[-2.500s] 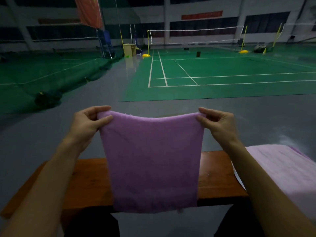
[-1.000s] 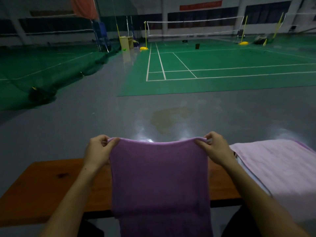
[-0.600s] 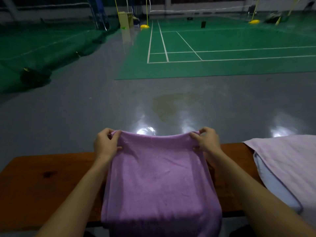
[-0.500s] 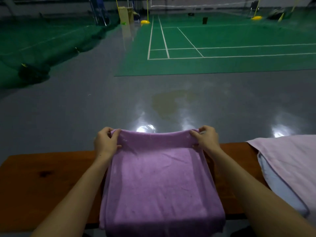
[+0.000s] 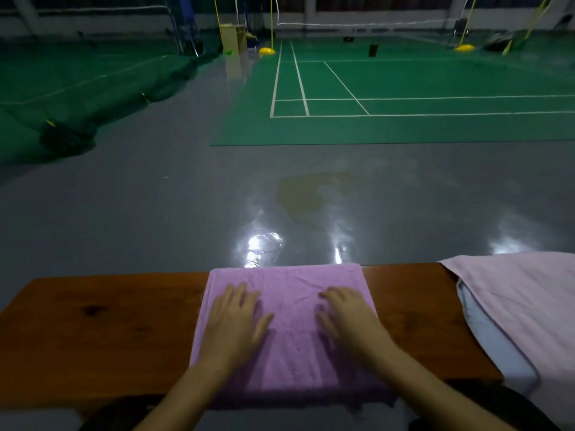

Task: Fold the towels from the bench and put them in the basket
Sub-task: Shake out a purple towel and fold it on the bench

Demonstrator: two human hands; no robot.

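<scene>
Now that the purple towel (image 5: pixel 289 325) no longer hangs from pinched corners but lies folded flat across the wooden bench (image 5: pixel 102 331), I see the left hand (image 5: pixel 233 325) and right hand (image 5: pixel 348 318) resting on it, fingers spread, gripping nothing; I judge this fold nearly done, smoothing the soft nap beside the paler pink towel (image 5: pixel 522 300), with no basket in view

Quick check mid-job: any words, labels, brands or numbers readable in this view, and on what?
None can be read.
Purple towel under both hands: no tag or print shows.
Pale pink towel at the right: no label shows.
Wooden bench: no markings.
Small dark object on the court: too small and blurred to tell whether it bears any text.
</scene>
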